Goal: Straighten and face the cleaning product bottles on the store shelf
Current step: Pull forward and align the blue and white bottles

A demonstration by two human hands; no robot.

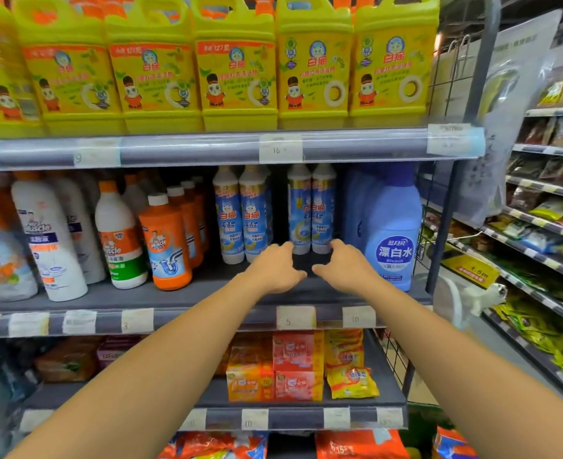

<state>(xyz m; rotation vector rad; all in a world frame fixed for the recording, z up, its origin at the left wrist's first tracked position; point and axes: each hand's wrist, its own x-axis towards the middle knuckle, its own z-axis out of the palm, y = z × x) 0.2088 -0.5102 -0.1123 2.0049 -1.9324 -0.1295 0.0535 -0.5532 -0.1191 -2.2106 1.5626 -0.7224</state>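
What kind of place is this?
Most likely a supermarket aisle: rows of identical yellow detergent jugs, paper price tags along the shelf edges, and snack packets on the neighbouring rack.

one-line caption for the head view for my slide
Both hands, left hand and right hand, reach toward a pair of blue-labelled bottles set back on the middle shelf.

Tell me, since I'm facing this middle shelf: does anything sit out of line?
Yes. The right pair of white-and-blue bottles sits set back, with a gap to the left pair. Both hands reach toward it.
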